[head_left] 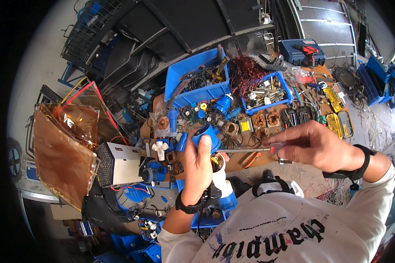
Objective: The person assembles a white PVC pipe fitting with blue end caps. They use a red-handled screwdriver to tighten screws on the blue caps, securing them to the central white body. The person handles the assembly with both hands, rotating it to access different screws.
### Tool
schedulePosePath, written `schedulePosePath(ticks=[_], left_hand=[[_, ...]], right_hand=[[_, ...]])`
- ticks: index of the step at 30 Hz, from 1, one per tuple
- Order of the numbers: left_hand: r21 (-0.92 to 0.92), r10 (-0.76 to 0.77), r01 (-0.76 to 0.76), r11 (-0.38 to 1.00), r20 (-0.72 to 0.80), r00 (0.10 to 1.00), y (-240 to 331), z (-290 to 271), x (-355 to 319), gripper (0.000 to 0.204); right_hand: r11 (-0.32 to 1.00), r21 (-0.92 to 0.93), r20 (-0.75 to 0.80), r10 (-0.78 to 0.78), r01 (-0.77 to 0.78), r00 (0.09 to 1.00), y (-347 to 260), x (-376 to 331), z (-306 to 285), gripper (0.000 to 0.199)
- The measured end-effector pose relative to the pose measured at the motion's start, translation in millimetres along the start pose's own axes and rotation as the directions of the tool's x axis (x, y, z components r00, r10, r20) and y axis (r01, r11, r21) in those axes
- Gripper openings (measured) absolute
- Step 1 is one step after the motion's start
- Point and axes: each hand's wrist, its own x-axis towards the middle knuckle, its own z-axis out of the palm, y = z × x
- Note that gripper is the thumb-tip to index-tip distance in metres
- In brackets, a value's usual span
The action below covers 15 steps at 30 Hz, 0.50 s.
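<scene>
My left hand [195, 164] is closed around a blue plastic connector housing [210, 133], its thumb pressed on the side and its round open end facing up. Pinched between the thumb and fingers of my right hand [311, 146] is a screwdriver [245, 150] with a clear and red handle. Its thin shaft points left, and the tip reaches the housing; whether it sits in a screw is hidden. Just below the housing are a yellow-green wire and a white and blue connector body [223, 186]. A smaller blue cylindrical part [182, 142] stands by my left fingers.
On the cluttered bench, a large blue bin [197, 94] holds cables and tools. Right of it stands a blue crate [267, 94] of metal parts. Orange-handled pliers [251, 159] lie near the bench edge. A red drill [309, 52] rests on a blue case [289, 50].
</scene>
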Motion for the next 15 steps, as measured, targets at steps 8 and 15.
schedulePosePath(ticks=[8,15], left_hand=[[-0.077,-0.101,0.103,0.992,0.026,0.994,3.0,16.6,-4.4,0.044],[-0.163,-0.087,0.095,0.982,0.051,0.995,14.7,25.6,-10.9,0.045]], right_hand=[[0.317,-0.855,0.237,-0.464,0.41,0.854,-16.0,-29.3,-0.1,0.038],[0.692,-0.667,0.0,-0.369,0.275,0.929,-24.5,-41.3,-5.6,0.031]])
